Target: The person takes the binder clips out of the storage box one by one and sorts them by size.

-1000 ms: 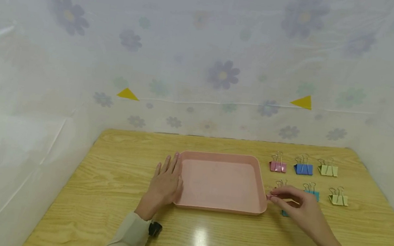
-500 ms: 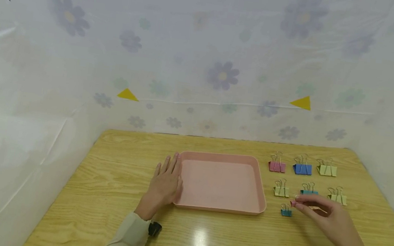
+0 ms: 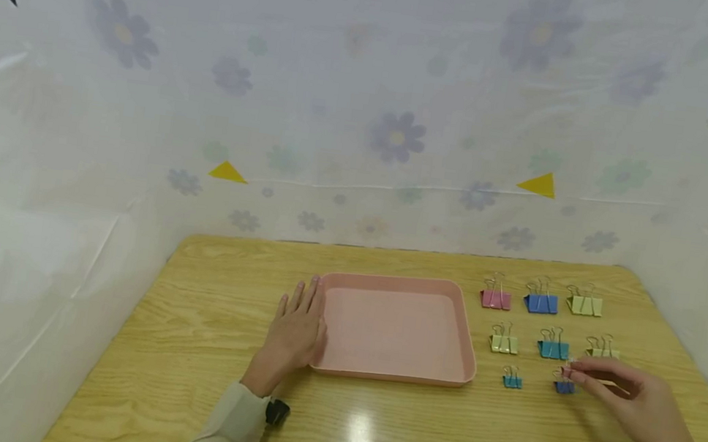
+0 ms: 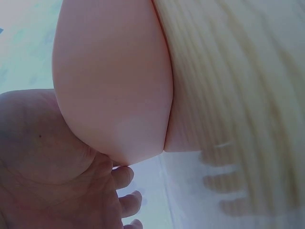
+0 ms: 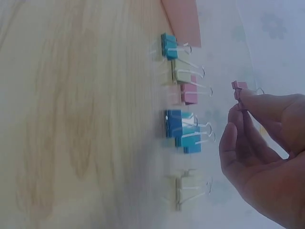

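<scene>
A pink tray (image 3: 397, 329) lies on the table, and my left hand (image 3: 290, 331) rests against its left side with straight fingers. Between thumb and fingertips, my right hand (image 3: 644, 400) pinches a small pink binder clip (image 5: 240, 88), raised above the table. In the head view this clip overlaps a small dark blue binder clip (image 3: 564, 388) in the front row. Left of that one stands a small teal binder clip (image 3: 512, 381). Behind them are a yellow clip (image 3: 504, 344), a teal clip (image 3: 553, 349) and another yellow clip (image 3: 601, 352), the last partly behind my hand.
Along the back row stand a large pink clip (image 3: 495, 299), a blue clip (image 3: 541, 304) and a yellow clip (image 3: 585, 306). The wooden table (image 3: 420, 436) is enclosed by a flower-printed sheet (image 3: 370, 90) at the back and sides.
My right hand has carried the small pink clip rightward from the tray's right edge, past the teal clip to the small dark blue one. My left hand stays at the tray.
</scene>
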The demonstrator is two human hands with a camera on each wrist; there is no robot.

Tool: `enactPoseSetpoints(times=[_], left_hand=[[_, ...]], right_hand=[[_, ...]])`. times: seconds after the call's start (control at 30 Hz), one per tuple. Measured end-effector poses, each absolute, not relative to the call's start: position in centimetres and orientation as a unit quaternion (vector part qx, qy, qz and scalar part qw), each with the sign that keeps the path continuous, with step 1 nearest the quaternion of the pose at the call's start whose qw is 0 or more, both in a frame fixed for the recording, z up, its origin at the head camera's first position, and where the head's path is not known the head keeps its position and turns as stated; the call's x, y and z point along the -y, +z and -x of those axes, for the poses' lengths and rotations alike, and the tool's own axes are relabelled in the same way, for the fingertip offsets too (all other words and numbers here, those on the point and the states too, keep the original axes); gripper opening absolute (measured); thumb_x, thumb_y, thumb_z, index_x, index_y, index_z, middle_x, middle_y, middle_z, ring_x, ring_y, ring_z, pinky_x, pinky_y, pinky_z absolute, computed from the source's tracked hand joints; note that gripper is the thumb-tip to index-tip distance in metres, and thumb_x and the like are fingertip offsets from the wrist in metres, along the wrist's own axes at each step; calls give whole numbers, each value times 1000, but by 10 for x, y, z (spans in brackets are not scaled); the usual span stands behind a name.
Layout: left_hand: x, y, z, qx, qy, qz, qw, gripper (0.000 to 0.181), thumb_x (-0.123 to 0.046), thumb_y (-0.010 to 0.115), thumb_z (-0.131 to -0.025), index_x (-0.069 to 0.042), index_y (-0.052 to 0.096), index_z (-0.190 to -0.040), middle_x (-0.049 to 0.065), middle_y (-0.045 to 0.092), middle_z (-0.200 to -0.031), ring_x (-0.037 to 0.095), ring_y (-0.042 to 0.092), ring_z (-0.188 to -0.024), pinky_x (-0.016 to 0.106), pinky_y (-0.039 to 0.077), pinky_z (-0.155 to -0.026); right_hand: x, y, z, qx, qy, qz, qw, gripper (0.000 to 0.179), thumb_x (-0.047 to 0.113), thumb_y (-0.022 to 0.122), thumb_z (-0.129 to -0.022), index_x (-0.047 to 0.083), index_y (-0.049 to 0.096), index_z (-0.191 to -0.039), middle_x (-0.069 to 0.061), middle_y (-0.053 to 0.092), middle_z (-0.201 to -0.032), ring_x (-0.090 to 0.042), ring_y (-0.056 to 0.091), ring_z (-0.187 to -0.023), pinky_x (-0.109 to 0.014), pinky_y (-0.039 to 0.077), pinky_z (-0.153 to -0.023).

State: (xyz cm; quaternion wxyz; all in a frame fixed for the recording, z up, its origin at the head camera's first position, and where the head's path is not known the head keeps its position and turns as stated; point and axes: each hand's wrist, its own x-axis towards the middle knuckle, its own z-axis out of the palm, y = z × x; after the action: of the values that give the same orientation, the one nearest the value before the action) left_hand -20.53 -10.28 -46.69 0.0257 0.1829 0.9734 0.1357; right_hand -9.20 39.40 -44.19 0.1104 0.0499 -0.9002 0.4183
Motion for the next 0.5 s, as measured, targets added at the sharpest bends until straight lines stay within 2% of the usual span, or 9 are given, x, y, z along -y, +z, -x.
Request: enactPoseSetpoints(times=[0.17, 0.4, 0.5], left_hand=[[102, -465, 204, -975, 130, -181, 29, 61, -21, 35, -111, 4, 14, -162, 19, 13, -170, 41, 15, -155, 61, 16, -121], [102, -464, 204, -972, 145, -181, 24, 60, -19, 35, -110, 4, 16, -162, 20, 15, -169, 42, 15, -155, 61, 15, -121], [102, -464, 204, -973, 142, -181, 26, 60, -19, 34, -110, 4, 15, -162, 20, 14, -170, 42, 15, -155, 61, 16, -121]], right_hand=[[-409, -446, 90, 904, 410, -37, 114, 15, 4, 74, -94, 1, 77, -109, 19, 75, -102, 17, 61, -96, -6, 50, -72], [-431, -457, 88, 913, 397, -8, 93, 18, 11, 73, -96, 1, 76, -111, 17, 75, -102, 19, 58, -95, -7, 50, -71], [-440, -462, 88, 917, 388, -11, 90, 18, 11, 73, -96, 0, 77, -111, 20, 74, -103, 20, 57, -96, -8, 50, -70]])
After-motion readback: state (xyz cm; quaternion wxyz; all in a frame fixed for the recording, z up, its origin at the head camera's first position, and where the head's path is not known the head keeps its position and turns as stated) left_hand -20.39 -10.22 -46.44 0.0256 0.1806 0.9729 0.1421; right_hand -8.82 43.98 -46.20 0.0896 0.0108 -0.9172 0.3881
